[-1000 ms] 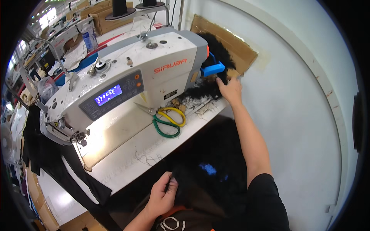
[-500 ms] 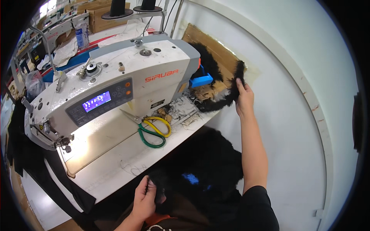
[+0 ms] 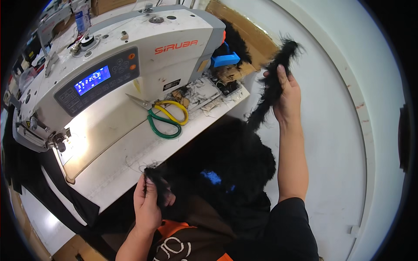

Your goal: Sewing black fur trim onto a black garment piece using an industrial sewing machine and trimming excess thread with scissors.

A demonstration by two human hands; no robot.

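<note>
My right hand (image 3: pixel 288 93) is raised beyond the table's right end, closed on a strip of black fur (image 3: pixel 273 89) that hangs down from it. Low and close to me, my left hand (image 3: pixel 148 198) pinches a tuft-edged piece of black fur (image 3: pixel 160 182) near the table's front edge. A larger mass of black fur (image 3: pixel 244 161) lies over my lap between the hands, with a blue patch on it. The white sewing machine (image 3: pixel 143 56) stands in front of me, its lamp lit at the needle. Scissors (image 3: pixel 167 117) with one yellow and one green handle lie on the table beside the machine.
More black fur (image 3: pixel 233 41) lies behind the machine against a cardboard sheet (image 3: pixel 257 37). A blue plastic part (image 3: pixel 225 59) sticks out at the machine's right end. Black fabric (image 3: pixel 65 193) drapes over the table's left end. A white wall (image 3: pixel 324 143) rises on the right.
My right hand has lifted the fur strip off the area behind the machine and brought it up, free of the table. My left hand has risen slightly with its fur piece. The view has shifted.
</note>
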